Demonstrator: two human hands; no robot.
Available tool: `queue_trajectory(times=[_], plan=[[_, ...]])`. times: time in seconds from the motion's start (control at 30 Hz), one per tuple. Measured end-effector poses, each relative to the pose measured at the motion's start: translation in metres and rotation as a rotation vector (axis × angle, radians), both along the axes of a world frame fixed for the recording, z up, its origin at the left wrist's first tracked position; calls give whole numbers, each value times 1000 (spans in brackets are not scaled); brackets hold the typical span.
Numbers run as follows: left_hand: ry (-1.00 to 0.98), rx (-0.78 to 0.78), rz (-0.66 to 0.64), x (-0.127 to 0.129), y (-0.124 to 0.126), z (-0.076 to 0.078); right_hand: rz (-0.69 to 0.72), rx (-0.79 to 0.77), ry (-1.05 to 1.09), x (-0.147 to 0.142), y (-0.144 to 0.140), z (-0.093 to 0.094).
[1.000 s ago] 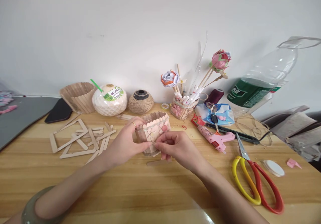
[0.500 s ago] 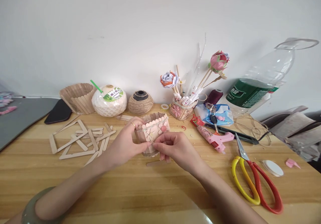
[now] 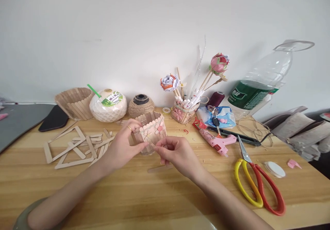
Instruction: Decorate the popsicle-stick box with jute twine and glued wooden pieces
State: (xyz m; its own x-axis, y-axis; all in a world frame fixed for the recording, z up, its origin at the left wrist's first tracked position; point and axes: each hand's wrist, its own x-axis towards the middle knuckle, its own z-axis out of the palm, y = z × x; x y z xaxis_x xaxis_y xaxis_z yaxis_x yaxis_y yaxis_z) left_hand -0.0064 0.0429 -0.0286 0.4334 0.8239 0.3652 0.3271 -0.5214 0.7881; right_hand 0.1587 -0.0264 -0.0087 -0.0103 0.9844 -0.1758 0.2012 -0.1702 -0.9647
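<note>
Pot [image 3: 156,127] of craft sticks, held tilted above the middle of the surface [image 3: 139,199], blossoms on its front; whether its base touches down cannot be told. Nearest, at right, scissors [image 3: 252,168] lie, apparently laid aside but within reach. The left hand [image 3: 122,145] is clamped on the pot's left side, seemingly to steady it and keep the decorated front facing the person. The right hand [image 3: 177,152] pinches a thin strip [image 3: 153,145] between thumb and fingertips at that front, probably for fine control. The pot's inner wall shows; its bottom is hidden. Beyond lie loose sticks [image 3: 90,146] at left and a glue gun [image 3: 218,142] at right. Farthest, along the wall, stand a larger pot [image 3: 74,102], its floor unseen; a coconut [image 3: 108,109] with a straw [image 3: 94,90] in it; twine [image 3: 141,109]; a pen cup [image 3: 184,115] packed with pens [image 3: 190,102] and paper flowers [image 3: 169,83]; and a tilted bottle [image 3: 250,94].
</note>
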Motion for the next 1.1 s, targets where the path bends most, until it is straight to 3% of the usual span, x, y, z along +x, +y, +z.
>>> queue_trajectory(times=[0.07, 0.23, 0.5, 0.8, 1.0, 1.1], plan=[[-50, -46, -6, -2, 2, 0, 3, 6, 14, -1, 0, -2], [-257, -430, -83, -4, 5, 0, 13, 39, 58, -2, -1, -4], [-450, -684, -55, 0, 8, -3, 9, 88, 72, -2, -3, -10], [-429, -727, -64, -3, 11, -7, -5, 134, 104, -3, -5, -15], [-433, -849, -89, 1, 0, -4, -7, 166, 151, 0, -7, -14], [-398, -815, -76, 3, -3, -3, -11, 171, 152, 1, -7, -14]])
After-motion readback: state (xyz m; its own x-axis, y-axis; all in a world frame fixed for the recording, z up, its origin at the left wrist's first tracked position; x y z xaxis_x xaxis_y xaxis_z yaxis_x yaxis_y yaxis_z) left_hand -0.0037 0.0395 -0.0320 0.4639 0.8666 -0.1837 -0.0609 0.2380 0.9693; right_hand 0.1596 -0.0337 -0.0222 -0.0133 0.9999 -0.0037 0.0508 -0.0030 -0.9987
